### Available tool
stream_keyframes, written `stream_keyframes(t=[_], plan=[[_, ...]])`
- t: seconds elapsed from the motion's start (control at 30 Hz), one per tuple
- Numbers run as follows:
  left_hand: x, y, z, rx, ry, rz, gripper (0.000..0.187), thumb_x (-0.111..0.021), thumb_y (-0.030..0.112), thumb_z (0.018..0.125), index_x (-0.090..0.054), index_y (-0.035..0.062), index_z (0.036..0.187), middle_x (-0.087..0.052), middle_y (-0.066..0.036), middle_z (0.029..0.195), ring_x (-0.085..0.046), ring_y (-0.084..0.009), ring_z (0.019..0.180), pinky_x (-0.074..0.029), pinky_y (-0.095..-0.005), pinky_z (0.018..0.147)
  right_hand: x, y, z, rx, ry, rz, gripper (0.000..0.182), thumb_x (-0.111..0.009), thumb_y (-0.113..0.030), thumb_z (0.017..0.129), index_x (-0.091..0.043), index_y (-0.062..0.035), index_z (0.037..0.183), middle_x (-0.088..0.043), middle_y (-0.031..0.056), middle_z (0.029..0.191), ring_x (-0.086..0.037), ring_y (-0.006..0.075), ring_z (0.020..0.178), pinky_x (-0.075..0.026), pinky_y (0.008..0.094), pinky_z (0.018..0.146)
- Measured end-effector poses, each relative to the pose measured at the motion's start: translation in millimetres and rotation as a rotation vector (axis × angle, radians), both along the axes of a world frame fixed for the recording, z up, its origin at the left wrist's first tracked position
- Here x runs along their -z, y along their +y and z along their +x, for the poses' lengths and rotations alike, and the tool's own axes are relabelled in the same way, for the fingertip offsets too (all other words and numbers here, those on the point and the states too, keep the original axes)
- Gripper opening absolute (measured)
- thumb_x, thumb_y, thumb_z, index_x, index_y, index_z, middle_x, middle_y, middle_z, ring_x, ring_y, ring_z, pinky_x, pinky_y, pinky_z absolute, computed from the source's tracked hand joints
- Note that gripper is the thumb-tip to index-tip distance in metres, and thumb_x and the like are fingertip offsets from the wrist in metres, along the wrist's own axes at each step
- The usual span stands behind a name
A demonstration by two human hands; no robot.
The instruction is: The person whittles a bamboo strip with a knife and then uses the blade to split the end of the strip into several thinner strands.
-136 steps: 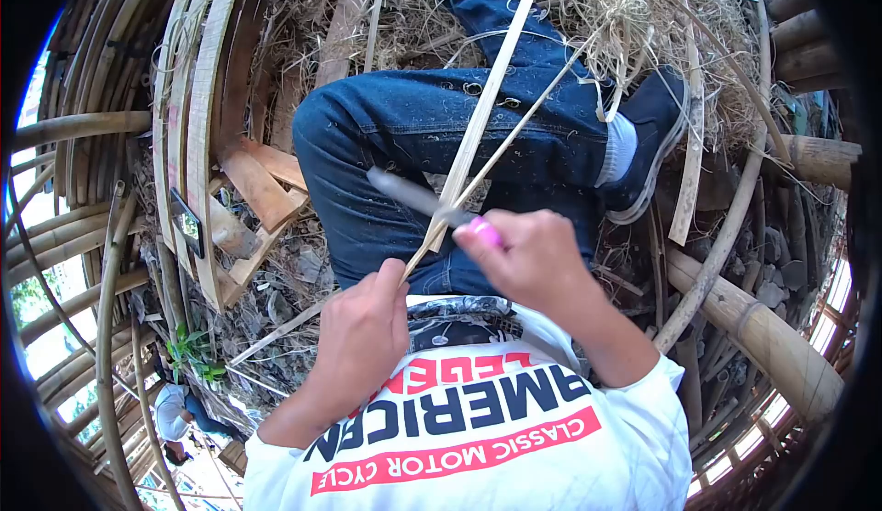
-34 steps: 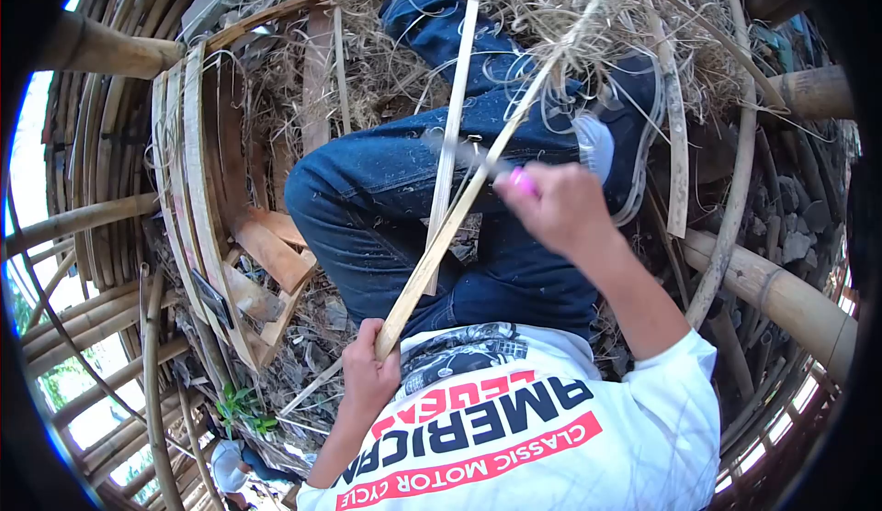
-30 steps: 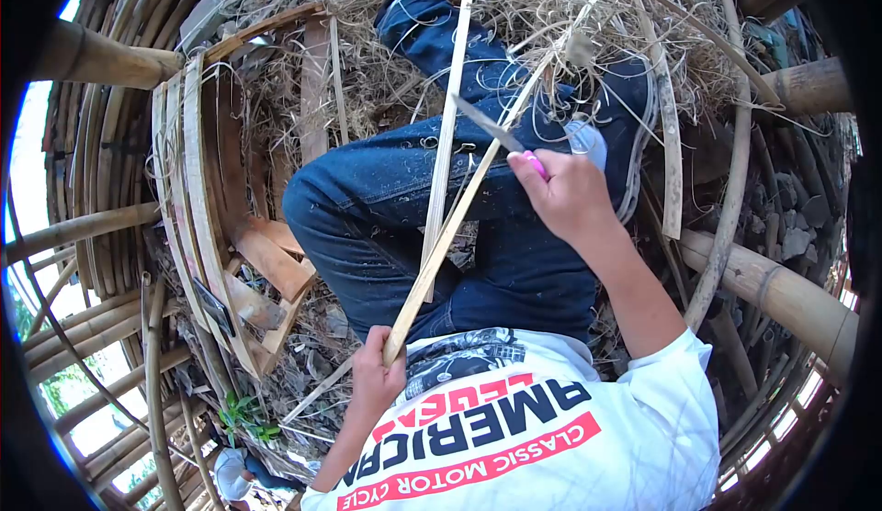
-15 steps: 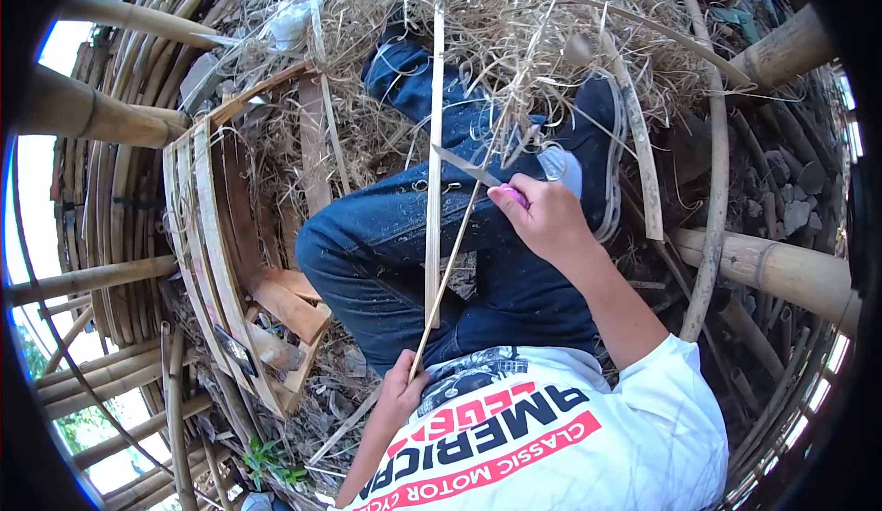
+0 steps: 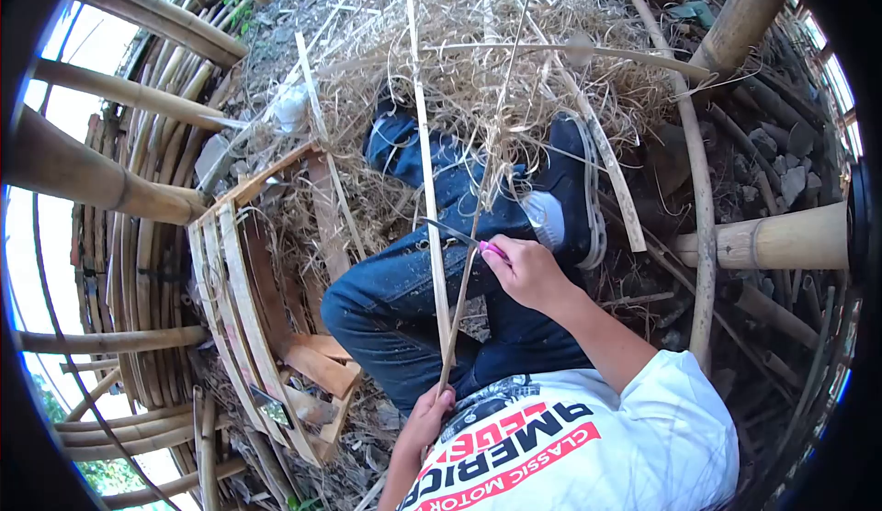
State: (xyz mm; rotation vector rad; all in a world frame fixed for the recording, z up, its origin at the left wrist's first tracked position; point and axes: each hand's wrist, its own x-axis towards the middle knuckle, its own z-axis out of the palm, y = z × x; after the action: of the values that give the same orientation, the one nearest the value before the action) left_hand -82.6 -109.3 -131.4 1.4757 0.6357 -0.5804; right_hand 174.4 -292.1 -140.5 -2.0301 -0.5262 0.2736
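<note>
My right hand is closed around the pink handle of a knife. Its thin blade points left, lying across a narrow bamboo strip and overlapping a wider pale bamboo strip in this view. Close to my waist, my left hand pinches the near end of the narrow strip, which slants up and away over my lap. Along that strip, past the blade, a bunch of curled shavings hangs. The wider strip lies across my bent leg in jeans.
Bamboo shavings are heaped past my feet. To the left stands a slatted wooden crate with a phone-like object at its side. Bamboo poles flank both sides, and a long curved stick runs along the right.
The view has tilted, so the whole scene sits lower. My right hand has brought the knife along the narrow strip, nearer to my left hand, which keeps its pinch.
</note>
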Motion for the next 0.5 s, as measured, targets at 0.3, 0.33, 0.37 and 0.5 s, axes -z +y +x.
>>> stream_keyframes(t=[0.3, 0.33, 0.37, 0.5], plan=[[16.4, -0.7, -4.0, -0.084, -0.011, -0.061, 0.018, -0.052, 0.022, 0.097, -0.054, 0.0055, 0.091, -0.045, 0.006, 0.073, -0.040, -0.0044, 0.066, -0.034, -0.0204, 0.060, -4.9, -11.8, 25.9, 0.181, -0.078, 0.016, 0.020, -0.059, -0.024, 0.091, -0.064, -0.0042, 0.091, -0.065, 0.0184, 0.074, -0.064, 0.0372, 0.068, -0.050, 0.0444, 0.061], [17.4, -0.3, -3.7, -0.081, -0.008, -0.057, 0.018, -0.053, 0.023, 0.097, -0.054, 0.0055, 0.091, -0.045, 0.006, 0.073, -0.040, -0.0045, 0.066, -0.034, -0.0204, 0.060, -4.4, -10.5, 28.6, 0.214, -0.134, 0.031, 0.021, -0.060, -0.024, 0.091, -0.065, -0.0037, 0.090, -0.064, 0.0186, 0.073, -0.063, 0.0371, 0.066, -0.049, 0.0435, 0.060], [18.6, -0.1, -3.8, -0.080, -0.003, -0.052, 0.018, -0.053, 0.023, 0.097, -0.054, 0.0056, 0.091, -0.045, 0.006, 0.073, -0.040, -0.0045, 0.066, -0.034, -0.0204, 0.060, -5.1, -9.6, 31.0, 0.222, -0.140, 0.040, 0.021, -0.060, -0.024, 0.091, -0.065, -0.0037, 0.090, -0.064, 0.0186, 0.073, -0.063, 0.0371, 0.066, -0.049, 0.0435, 0.060], [20.7, 1.0, -4.7, -0.072, -0.042, -0.060, 0.020, -0.054, 0.025, 0.097, -0.054, 0.0064, 0.089, -0.045, 0.006, 0.072, -0.039, -0.0045, 0.065, -0.033, -0.0212, 0.059, -0.3, -3.3, 30.6, 0.247, -0.134, 0.014, 0.022, -0.060, -0.025, 0.090, -0.067, -0.0039, 0.088, -0.065, 0.0203, 0.073, -0.064, 0.0381, 0.068, -0.050, 0.0460, 0.059]])
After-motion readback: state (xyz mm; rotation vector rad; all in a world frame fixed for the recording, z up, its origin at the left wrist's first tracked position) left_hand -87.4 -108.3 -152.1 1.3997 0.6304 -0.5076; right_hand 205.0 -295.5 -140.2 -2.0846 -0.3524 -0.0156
